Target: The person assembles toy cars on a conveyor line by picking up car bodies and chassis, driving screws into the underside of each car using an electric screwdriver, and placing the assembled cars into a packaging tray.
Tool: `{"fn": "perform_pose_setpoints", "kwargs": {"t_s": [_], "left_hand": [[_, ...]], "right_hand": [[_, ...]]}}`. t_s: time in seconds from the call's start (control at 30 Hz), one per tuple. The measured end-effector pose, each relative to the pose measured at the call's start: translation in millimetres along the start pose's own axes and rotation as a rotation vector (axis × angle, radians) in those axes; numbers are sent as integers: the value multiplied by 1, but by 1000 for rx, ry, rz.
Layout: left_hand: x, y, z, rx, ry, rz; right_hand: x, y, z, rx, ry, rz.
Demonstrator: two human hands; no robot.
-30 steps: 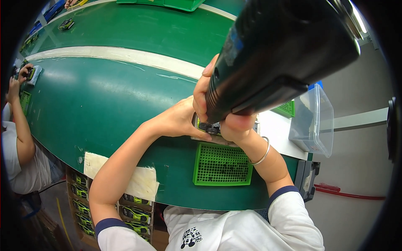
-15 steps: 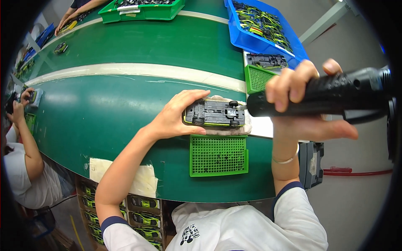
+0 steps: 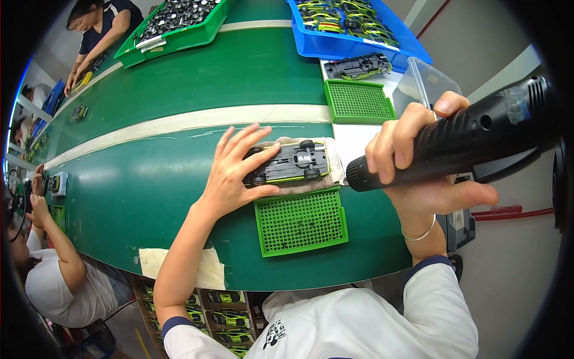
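Observation:
A toy car (image 3: pixel 290 163) lies upside down in a pale, soft-looking holder (image 3: pixel 333 161), its black underside and wheels facing up and lime green showing along the edge. My left hand (image 3: pixel 234 170) is on its left end, thumb at the near side and index finger across the underside, the other fingers spread and lifted. My right hand (image 3: pixel 412 152) is wrapped around a black electric screwdriver (image 3: pixel 454 140) that points left. The screwdriver's tip is just right of the car, apart from it. Close by, a green perforated tray (image 3: pixel 302 222) holds a few small dark pieces.
Beyond my right hand are a second green tray (image 3: pixel 359 102), another overturned toy car (image 3: pixel 359 66), a clear box (image 3: pixel 427 84) and a blue bin (image 3: pixel 359 45) of car bodies. A green bin (image 3: pixel 173 30) of wheels stands far left. Two co-workers (image 3: pixel 66 272) sit leftward.
The screwdriver has come off the car's right end, its tip now lower and beside it. My left fingers have spread and lifted partly, with the index finger now across the underside.

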State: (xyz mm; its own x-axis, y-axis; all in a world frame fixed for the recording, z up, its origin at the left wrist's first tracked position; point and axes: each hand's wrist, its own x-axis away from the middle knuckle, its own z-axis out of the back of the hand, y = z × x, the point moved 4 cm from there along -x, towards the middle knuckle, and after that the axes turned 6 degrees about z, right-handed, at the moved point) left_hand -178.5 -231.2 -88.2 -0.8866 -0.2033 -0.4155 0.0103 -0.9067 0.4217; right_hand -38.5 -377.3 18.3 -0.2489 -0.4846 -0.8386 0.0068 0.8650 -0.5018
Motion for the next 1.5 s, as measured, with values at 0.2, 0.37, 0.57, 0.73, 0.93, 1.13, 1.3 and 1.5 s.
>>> {"fn": "perform_pose_setpoints", "kwargs": {"t_s": [0.2, 0.37, 0.57, 0.73, 0.93, 1.13, 1.3, 1.5], "left_hand": [[-50, 43, 45, -244, 168, -45], [-73, 47, -19, -313, 2, 71], [-67, 40, -46, -262, -143, 127], [-62, 9, -6, 859, 77, 315], [-14, -28, 9, 655, 157, 276], [0, -43, -8, 788, -117, 372], [2, -39, -10, 772, -164, 387], [0, -30, -2, 618, 31, 201]], "right_hand": [[2, -9, 11, 34, 71, -47], [-2, -20, 19, 34, 21, 3], [0, -30, 23, 14, 110, -9], [10, -15, 6, 0, 87, -30], [31, 7, -9, 15, 69, -174], [48, 26, -21, 7, 27, -312], [57, 33, -26, 33, 8, -412], [62, 37, -26, 105, 25, -477]]}}
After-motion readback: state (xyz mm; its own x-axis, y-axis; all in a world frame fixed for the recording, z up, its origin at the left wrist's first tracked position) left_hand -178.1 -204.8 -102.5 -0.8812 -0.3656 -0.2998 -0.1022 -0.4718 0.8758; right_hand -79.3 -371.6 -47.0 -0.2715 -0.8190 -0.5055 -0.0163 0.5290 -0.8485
